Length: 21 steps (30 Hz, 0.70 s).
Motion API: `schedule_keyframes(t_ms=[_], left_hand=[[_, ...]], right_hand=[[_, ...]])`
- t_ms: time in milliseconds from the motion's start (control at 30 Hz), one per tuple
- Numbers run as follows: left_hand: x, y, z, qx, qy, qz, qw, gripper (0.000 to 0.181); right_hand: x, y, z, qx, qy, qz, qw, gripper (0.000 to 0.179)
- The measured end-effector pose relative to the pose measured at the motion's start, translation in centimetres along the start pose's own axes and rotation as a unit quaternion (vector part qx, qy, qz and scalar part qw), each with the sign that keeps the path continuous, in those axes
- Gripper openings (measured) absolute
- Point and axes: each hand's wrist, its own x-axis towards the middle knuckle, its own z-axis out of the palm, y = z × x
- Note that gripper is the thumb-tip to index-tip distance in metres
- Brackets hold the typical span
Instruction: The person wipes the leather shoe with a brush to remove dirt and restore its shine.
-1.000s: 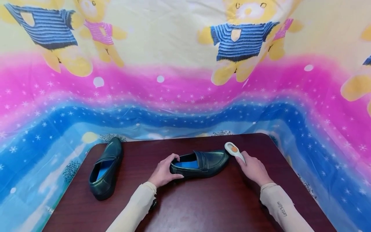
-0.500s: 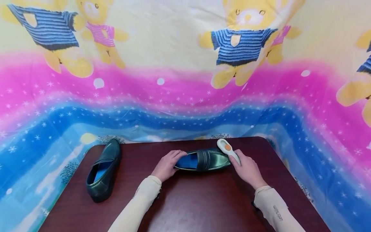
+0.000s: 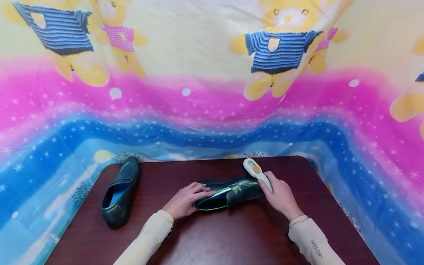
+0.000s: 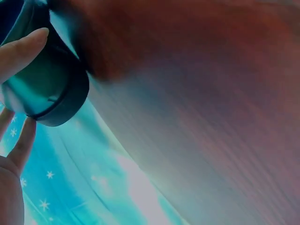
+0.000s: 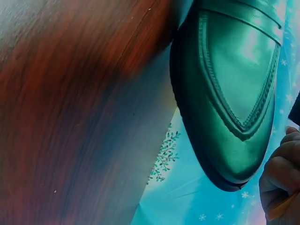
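Note:
A dark green-black loafer (image 3: pixel 238 191) with a blue insole is tipped on its side over the table, its opening facing the near side. My left hand (image 3: pixel 188 198) grips it by the heel; in the left wrist view the thumb (image 4: pixel 23 51) lies at the collar and fingertips touch the heel's underside. My right hand (image 3: pixel 279 193) holds a white handled tool (image 3: pixel 253 169) with an oval head and an orange button, angled over the toe. A dark edge (image 5: pixel 295 112) shows by the curled right fingers in the right wrist view. The tool's working face is hidden.
A matching loafer (image 3: pixel 120 193) stands upright at the table's left, toe toward the back. The dark reddish table (image 3: pixel 212 239) ends at a cloth backdrop (image 3: pixel 205 121) printed with bears and snowflakes, which hangs along the back and both sides.
The held loafer has rolled from upright onto its side, opening toward the near edge. My right hand has moved left with the white tool, from beyond the toe to over it.

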Motion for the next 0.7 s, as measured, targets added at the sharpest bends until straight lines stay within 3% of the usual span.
schedule_keyframes(t_ms=[133,200,267,333,400,433,500,567,600,667,700], left_hand=[[-0.9,0.5,0.1,0.055,-0.006,0.035,0.9979,0.09],[-1.3,0.7,0.0,0.061,-0.01,0.043,0.9972,0.089],[-1.7,0.8,-0.1,0.025,-0.017,0.03,0.9991,0.087],[-2.0,1.0,-0.3,-0.051,-0.025,-0.012,0.9983,0.082],[-2.3,1.1,-0.5,-0.14,0.0,-0.077,0.9871,0.074],[-2.4,1.2,-0.6,-0.18,0.021,-0.124,0.9757,0.067],[-2.3,1.2,-0.4,-0.24,0.065,-0.234,0.9399,0.05],[-1.9,1.4,0.0,-0.297,0.096,-0.338,0.8879,0.031],[-1.6,1.5,0.3,-0.328,0.095,-0.388,0.8561,0.029],[-0.8,1.8,0.7,-0.382,0.064,-0.461,0.7985,0.048],[-0.4,2.1,0.8,-0.402,0.044,-0.482,0.7775,0.059]], right_hand=[[0.0,-0.1,0.2,-0.001,-0.006,-0.008,1.0,0.025],[0.0,-0.1,0.3,-0.003,-0.011,-0.01,0.9999,0.025],[0.1,-0.2,0.5,-0.004,-0.013,-0.011,0.9998,0.025],[0.0,-0.3,0.6,-0.004,-0.013,-0.01,0.9999,0.025],[0.0,-0.4,0.7,-0.003,-0.012,-0.009,0.9999,0.025],[-0.1,-0.5,0.7,-0.003,-0.012,-0.009,0.9999,0.025],[-0.1,-0.5,0.7,-0.004,-0.011,-0.01,0.9999,0.025],[-0.1,-0.5,0.7,-0.006,-0.011,-0.011,0.9999,0.024],[-0.1,-0.5,0.7,-0.008,-0.01,-0.011,0.9999,0.024],[0.0,-0.5,0.7,-0.01,-0.009,-0.012,0.9998,0.024],[0.0,-0.5,0.7,-0.011,-0.008,-0.013,0.9998,0.024]])
